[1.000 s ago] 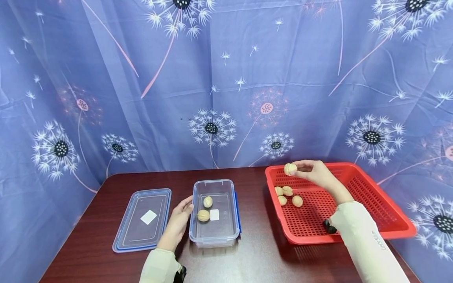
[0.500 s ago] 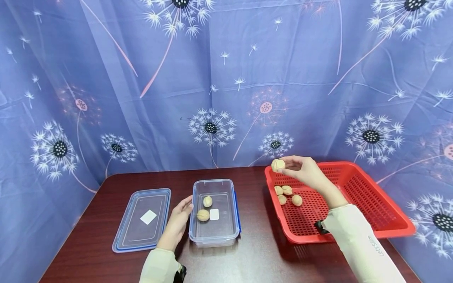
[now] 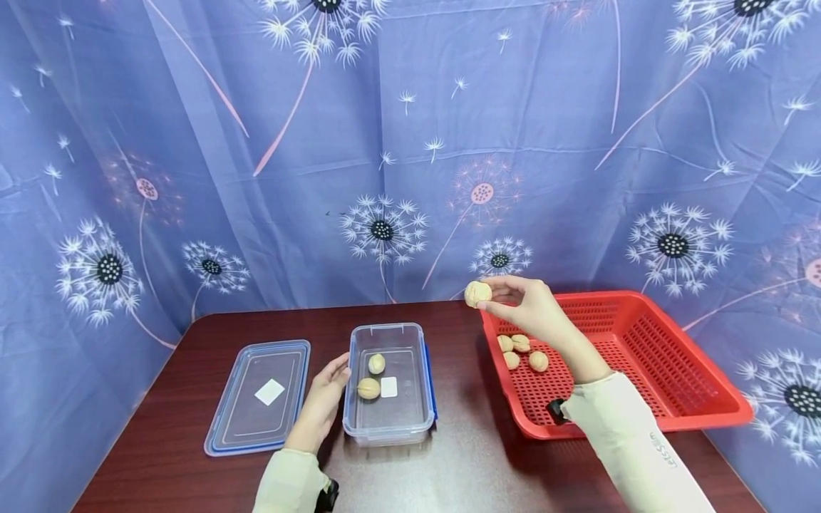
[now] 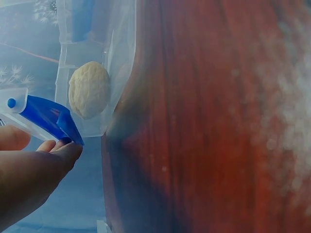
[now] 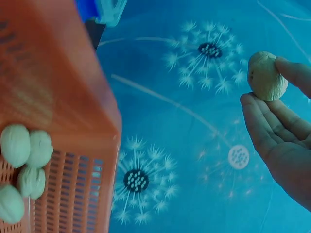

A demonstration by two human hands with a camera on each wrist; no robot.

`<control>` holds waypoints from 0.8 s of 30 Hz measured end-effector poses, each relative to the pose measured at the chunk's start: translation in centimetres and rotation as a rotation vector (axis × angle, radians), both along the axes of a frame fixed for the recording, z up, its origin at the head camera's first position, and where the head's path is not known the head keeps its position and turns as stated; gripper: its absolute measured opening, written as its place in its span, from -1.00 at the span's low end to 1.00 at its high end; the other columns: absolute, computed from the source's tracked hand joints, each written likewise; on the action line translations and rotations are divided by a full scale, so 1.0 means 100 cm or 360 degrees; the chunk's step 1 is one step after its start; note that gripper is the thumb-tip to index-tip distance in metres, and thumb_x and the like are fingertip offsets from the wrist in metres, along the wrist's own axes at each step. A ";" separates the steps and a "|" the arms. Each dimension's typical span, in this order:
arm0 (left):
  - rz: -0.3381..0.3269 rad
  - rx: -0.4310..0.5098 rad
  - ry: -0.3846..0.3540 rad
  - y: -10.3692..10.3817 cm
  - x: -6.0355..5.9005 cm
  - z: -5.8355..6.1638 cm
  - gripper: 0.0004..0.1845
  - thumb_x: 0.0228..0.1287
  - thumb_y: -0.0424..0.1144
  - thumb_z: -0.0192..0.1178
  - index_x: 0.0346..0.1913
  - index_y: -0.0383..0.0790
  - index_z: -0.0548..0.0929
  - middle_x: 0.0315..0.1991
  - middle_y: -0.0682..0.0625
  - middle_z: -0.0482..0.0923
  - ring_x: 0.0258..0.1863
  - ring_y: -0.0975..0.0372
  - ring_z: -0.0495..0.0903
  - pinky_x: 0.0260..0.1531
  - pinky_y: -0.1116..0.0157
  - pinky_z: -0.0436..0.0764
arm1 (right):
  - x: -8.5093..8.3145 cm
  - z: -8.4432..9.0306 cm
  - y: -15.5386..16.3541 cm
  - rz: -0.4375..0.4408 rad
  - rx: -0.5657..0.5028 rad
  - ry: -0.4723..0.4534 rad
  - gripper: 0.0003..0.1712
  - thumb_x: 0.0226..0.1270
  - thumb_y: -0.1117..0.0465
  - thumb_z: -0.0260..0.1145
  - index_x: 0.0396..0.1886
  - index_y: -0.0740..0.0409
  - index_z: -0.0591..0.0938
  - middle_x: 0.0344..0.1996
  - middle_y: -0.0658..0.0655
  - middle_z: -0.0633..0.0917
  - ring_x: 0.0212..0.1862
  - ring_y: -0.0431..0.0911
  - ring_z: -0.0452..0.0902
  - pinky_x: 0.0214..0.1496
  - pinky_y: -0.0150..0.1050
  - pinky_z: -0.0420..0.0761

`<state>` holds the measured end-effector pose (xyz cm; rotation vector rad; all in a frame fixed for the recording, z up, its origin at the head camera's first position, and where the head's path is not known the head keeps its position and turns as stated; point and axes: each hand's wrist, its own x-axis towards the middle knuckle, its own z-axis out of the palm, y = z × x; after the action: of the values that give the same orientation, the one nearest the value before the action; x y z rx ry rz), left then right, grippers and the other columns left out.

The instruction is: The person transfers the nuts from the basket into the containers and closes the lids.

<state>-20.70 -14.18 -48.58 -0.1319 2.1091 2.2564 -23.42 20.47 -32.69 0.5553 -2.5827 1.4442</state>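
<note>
My right hand (image 3: 532, 308) pinches a walnut (image 3: 478, 294) between thumb and fingers, above the left back corner of the red basket (image 3: 564, 432). The right wrist view shows this held walnut (image 5: 267, 76) at the fingertips. Several walnuts (image 3: 539, 362) lie in the basket's left part. My left hand (image 3: 323, 402) holds the left side of a clear plastic food container (image 3: 389, 434), its fingers at the blue latch (image 4: 51, 118) in the left wrist view. Two walnuts (image 3: 368, 388) rest inside the container.
A clear lid with a blue seal (image 3: 256, 420) lies on the dark wooden table (image 3: 468, 456), left of the container. Behind the table hangs a blue curtain with dandelion prints (image 3: 308, 242). A blue latch (image 3: 432, 385) hangs down the container's right side.
My right hand has carried the walnut leftward and a little upward, from over the basket to its left back rim. My left hand and the container stay in place.
</note>
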 end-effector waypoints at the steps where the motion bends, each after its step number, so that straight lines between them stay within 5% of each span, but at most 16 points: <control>1: 0.0001 0.0001 0.0001 0.000 0.000 0.000 -0.53 0.48 -0.46 -0.20 0.39 -0.54 0.16 0.38 -0.46 0.11 0.42 -0.14 0.05 0.43 -0.03 -0.03 | 0.001 0.000 -0.003 0.0001 -0.0011 -0.0005 -0.49 0.18 0.15 0.45 0.11 0.21 0.61 -0.16 0.21 0.72 -0.10 -0.01 0.67 -0.15 -0.40 0.65; 24: 0.0015 -0.0003 -0.0003 0.001 0.000 0.003 -0.53 0.48 -0.46 -0.19 0.38 -0.55 0.16 0.37 -0.48 0.12 0.41 -0.15 0.06 0.42 -0.04 -0.01 | 0.025 -0.019 -0.083 0.0098 -0.0242 0.0067 -0.57 0.13 0.33 0.45 0.01 0.38 0.61 -0.22 0.29 0.73 -0.17 0.06 0.69 -0.13 -0.28 0.68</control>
<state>-20.69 -14.05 -48.32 -0.1445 2.1139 2.2589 -20.92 12.13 -34.61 0.6417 -2.4179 1.6128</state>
